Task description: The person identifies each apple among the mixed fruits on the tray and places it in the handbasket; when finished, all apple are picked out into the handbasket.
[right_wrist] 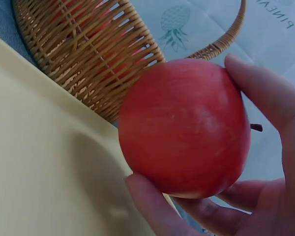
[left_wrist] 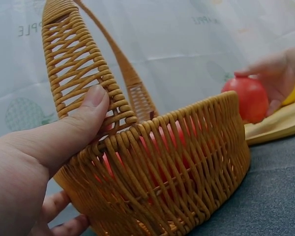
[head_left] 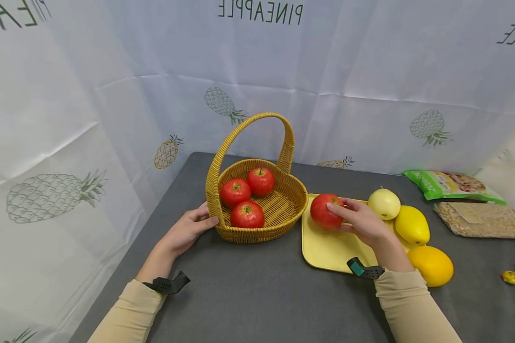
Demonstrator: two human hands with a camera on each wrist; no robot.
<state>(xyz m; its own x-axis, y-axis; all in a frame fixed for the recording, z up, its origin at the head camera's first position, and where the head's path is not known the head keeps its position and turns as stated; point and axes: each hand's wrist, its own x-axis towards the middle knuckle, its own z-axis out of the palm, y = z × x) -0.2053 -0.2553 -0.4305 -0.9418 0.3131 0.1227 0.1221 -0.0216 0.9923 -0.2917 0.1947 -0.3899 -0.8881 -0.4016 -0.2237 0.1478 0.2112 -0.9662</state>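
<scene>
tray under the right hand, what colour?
Pale yellow, plain. The tray shows best in the head view, with the right hand over it.

Basket (head_left: 279,224) left of tray (head_left: 326,247) (3 apples (head_left: 247,214) in basket).

The round golden-brown woven wicker basket (head_left: 263,224) looks rough and ribbed, with a slight sheen on its strands. The round red apple (head_left: 324,211) has smooth, softly glossy skin. The pale yellow plastic tray (head_left: 326,247) appears smooth and matt. The dark grey table covering (head_left: 257,295) looks like finely textured matt cloth.
</scene>
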